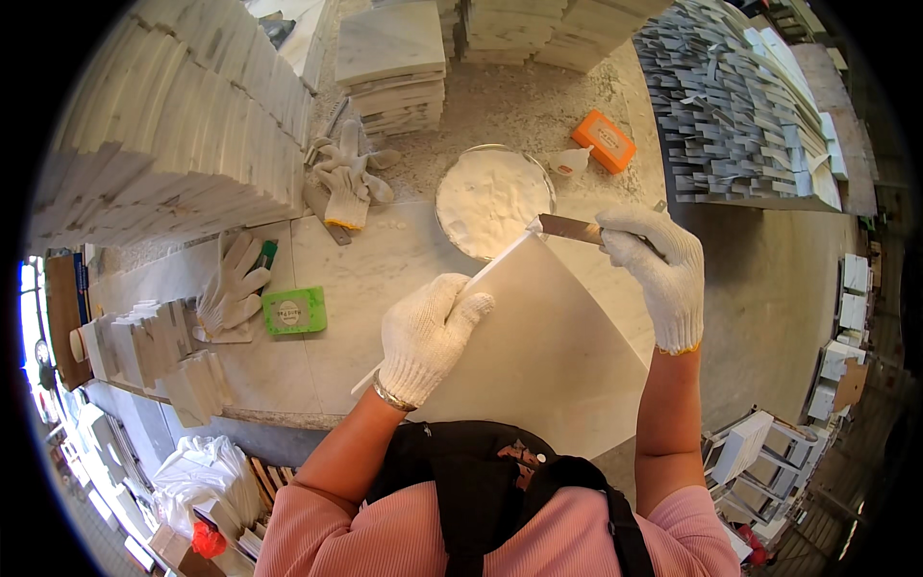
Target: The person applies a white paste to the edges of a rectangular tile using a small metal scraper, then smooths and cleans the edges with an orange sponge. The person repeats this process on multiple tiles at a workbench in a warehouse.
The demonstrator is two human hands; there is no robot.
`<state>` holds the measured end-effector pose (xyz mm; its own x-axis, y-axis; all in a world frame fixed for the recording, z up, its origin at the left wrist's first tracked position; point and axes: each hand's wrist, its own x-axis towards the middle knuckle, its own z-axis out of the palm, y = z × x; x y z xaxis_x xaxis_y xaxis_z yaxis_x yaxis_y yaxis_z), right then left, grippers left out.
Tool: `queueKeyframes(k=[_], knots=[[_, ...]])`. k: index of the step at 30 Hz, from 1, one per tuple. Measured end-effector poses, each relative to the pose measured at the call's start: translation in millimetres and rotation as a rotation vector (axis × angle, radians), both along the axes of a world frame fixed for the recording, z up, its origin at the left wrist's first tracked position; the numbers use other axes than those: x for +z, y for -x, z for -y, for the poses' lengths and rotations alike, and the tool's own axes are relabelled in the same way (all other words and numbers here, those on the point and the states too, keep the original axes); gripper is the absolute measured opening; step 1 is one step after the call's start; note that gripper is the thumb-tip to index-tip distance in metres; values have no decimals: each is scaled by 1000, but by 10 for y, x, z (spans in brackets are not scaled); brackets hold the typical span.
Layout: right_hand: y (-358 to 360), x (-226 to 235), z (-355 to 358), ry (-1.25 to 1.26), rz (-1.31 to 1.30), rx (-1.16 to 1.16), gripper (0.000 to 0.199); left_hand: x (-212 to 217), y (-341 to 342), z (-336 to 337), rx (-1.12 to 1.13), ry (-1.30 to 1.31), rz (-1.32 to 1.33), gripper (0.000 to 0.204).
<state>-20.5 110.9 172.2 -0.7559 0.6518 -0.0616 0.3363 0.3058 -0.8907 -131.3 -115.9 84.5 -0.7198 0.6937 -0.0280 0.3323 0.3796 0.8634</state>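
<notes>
A pale stone tile (pixel 548 356) is tilted up in front of me, one corner pointing away. My left hand (pixel 428 332), in a white knit glove, grips its left edge with the thumb over the face. In my gloved right hand (pixel 659 264) is a putty knife (pixel 572 229), its flat blade touching the tile's far corner, where a bit of white paste shows. Just beyond that corner stands a round pan of white paste (pixel 492 197), its surface uneven.
Tall tile stacks (pixel 173 125) rise at the left, with another stack (pixel 389 72) at the back. Loose gloves (pixel 346 173), a green block (pixel 295 311) and an orange box (pixel 604 141) lie on the dusty table. Many grey strips (pixel 731 115) are piled at the right.
</notes>
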Motion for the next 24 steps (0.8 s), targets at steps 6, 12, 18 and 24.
queueKeyframes(k=[6,12,18,24], knots=[[-34,-35,-30,-57,-2,17,17,-1,1,2,-2,1,11,23],[-34,11,-11,-137,19,37,15,24,5,4,-14,19,34,23],[-51,-18,-44,-84,-22,-16,15,44,16,9,-26,42,60,24],[-39,-34,-24,97,-19,-31,20,22,2,0,-8,16,61,23]])
